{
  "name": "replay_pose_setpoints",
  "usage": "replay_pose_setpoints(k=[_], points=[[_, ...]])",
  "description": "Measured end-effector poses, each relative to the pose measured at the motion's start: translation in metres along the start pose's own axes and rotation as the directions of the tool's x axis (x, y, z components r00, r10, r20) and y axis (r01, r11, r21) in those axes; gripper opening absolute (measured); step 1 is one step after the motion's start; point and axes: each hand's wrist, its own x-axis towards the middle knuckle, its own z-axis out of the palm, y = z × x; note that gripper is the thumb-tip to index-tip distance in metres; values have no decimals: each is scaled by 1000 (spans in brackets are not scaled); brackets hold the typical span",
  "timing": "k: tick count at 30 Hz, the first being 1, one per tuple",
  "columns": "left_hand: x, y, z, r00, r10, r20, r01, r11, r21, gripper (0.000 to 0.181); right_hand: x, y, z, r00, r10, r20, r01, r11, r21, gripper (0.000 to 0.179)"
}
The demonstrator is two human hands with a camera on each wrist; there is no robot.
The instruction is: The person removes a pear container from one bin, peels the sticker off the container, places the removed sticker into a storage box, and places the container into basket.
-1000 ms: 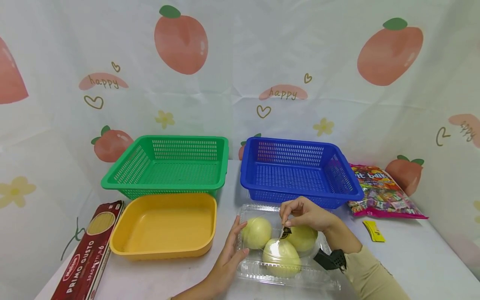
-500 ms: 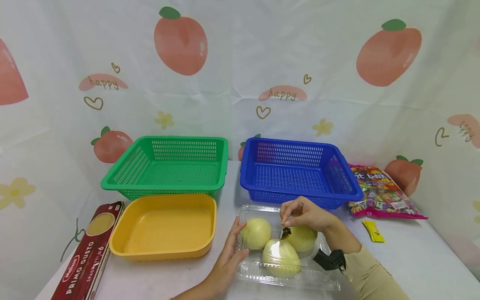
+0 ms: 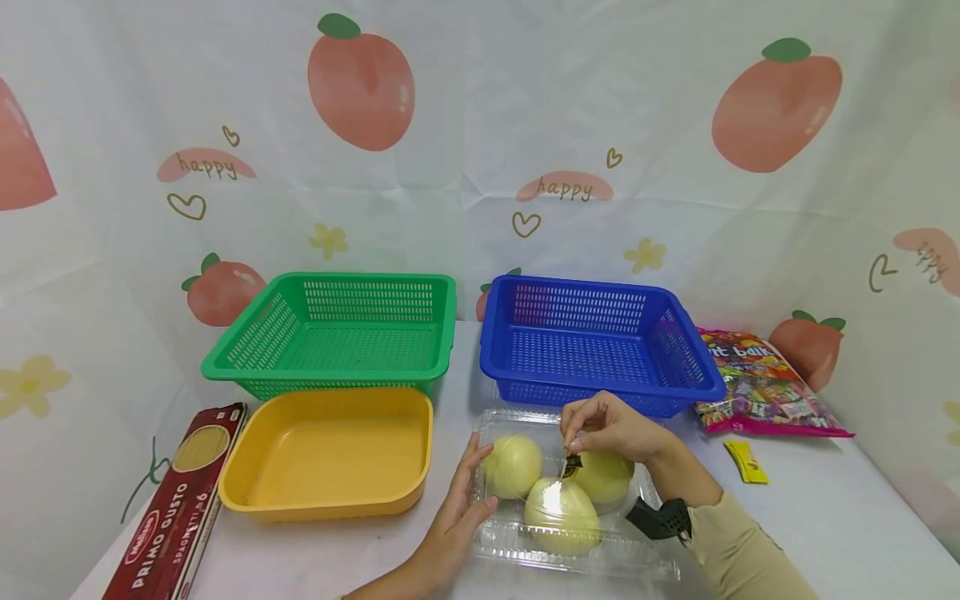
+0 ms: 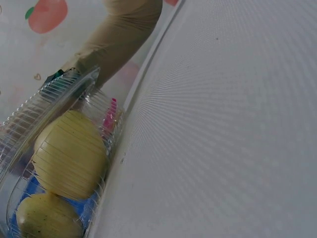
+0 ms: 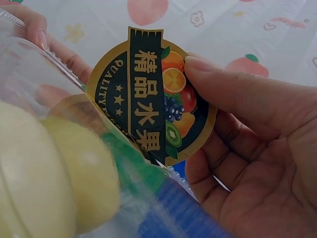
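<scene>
White table (image 3: pixel 840 517), baskets (image 3: pixel 330 377), tub (image 3: pixel 330 458), clamshell (image 3: pixel 502 537), spaghetti (image 3: pixel 180 500), sweets (image 3: pixel 776 387)

From my head, the camera looks forward and down across the surface (image 3: pixel 825 517) to the printed backdrop (image 3: pixel 465 100). My left wrist camera, low and tilted sideways, faces past the nearby clear box (image 4: pixel 52 96) toward my right sleeve (image 4: pixel 116 42). The right wrist view comes closest, on the round label (image 5: pixel 148 96) at my right hand (image 5: pixel 267 134); the head view shares that label. All three share box and backdrop.

The right grip (image 3: pixel 611 429) pinches a label (image 3: pixel 572 467) above a clear container (image 3: pixel 626 543).
</scene>
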Motion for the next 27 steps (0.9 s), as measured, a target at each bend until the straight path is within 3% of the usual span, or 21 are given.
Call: replay_pose_setpoints(k=[15, 27], points=[[-1, 1, 0, 1000, -13, 0, 13, 1000, 0, 55, 1, 0, 0, 998, -61, 24, 60, 998, 14, 28], [0, -1, 0, 1000, -13, -3, 13, 1000, -14, 54, 0, 0, 0, 999, -54, 9, 53, 998, 43, 26]])
